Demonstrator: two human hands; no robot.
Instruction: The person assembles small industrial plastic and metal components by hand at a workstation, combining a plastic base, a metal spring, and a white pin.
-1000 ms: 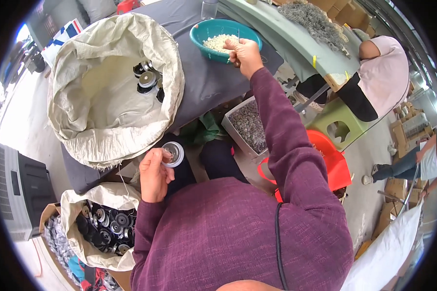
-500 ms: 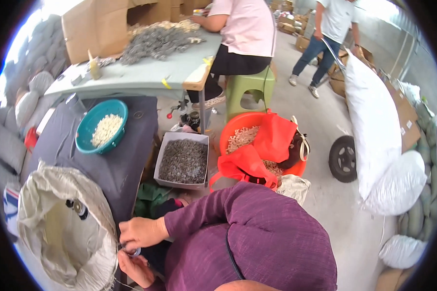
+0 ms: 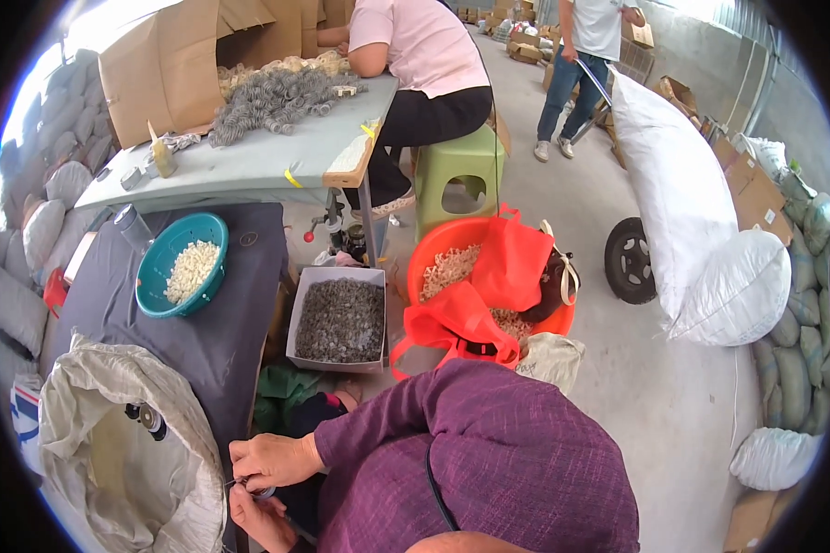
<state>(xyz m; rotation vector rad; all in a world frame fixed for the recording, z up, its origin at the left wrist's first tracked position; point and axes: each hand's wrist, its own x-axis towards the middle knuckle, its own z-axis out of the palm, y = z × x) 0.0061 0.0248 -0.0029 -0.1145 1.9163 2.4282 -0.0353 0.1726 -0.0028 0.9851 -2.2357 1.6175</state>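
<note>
My right hand (image 3: pixel 269 461), at the end of the purple sleeve (image 3: pixel 369 415), is closed with bent fingers over a small dark piece. Just below it, my left hand (image 3: pixel 260 518) is closed around a small round object (image 3: pixel 264 493) with a pale grey side, mostly covered by the fingers. The two hands nearly touch, at the right rim of a whitish woven sack (image 3: pixel 198 433). Inside the open sack, dark cylindrical parts with metallic ends (image 3: pixel 148 419) lie near its upper wall. What exactly my fingers grip is too hidden to name.
A teal basin (image 3: pixel 146 288) of cream pieces stands on the dark cloth-covered table (image 3: pixel 240 341). Beside it are a box of small grey parts (image 3: pixel 341 318) and an orange tub (image 3: pixel 422 253) with red bags. Coworkers sit at the far table (image 3: pixel 277 170) and stand by a wheeled cart (image 3: pixel 629 263).
The whole view has shifted slightly. My hands stay together by the sack, with the right fingers moved a little over the small object. The standing person has raised a hand.
</note>
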